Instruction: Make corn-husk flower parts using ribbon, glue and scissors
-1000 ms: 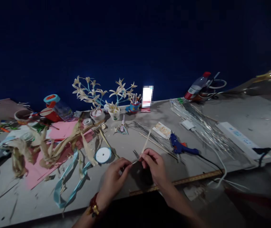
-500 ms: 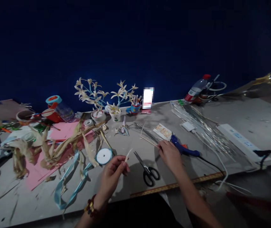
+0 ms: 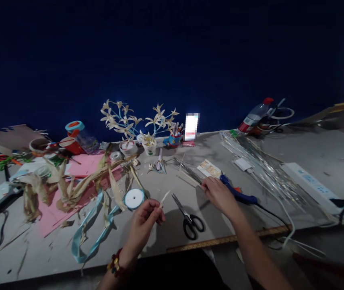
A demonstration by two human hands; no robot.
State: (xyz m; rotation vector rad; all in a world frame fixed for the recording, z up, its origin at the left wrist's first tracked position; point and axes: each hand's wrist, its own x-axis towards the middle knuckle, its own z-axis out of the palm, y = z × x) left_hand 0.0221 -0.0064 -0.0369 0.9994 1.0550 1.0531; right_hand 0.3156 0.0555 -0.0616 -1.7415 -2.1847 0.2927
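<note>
My left hand (image 3: pixel 147 219) pinches a small pale strip of corn husk (image 3: pixel 165 197) between thumb and fingertips, its pointed end sticking up. My right hand (image 3: pixel 220 195) reaches down with curled fingers closed at the near ends of several thin wires (image 3: pixel 188 169) lying on the table; the fingertips are partly hidden. Black-handled scissors (image 3: pixel 188 221) lie between my hands, blades partly apart and pointing away. A blue glue gun (image 3: pixel 238 191) rests just right of my right hand. Left of my left hand lies a ribbon spool (image 3: pixel 134 198) with light blue ribbon (image 3: pixel 81 241).
Dried corn husks (image 3: pixel 66 193) lie over pink paper (image 3: pixel 46 219) at the left. Behind stand husk flowers (image 3: pixel 123 117) in small cups, a blue pen cup (image 3: pixel 174 139) and a lit phone (image 3: pixel 191 127). At the right are bagged wires (image 3: pixel 259 165), a bottle (image 3: pixel 254 117) and a power strip (image 3: pixel 310 183).
The whole view has shifted slightly, so the table's things appear a little further right. Both hands keep nearly the same pose, the left still pinching the husk strip.
</note>
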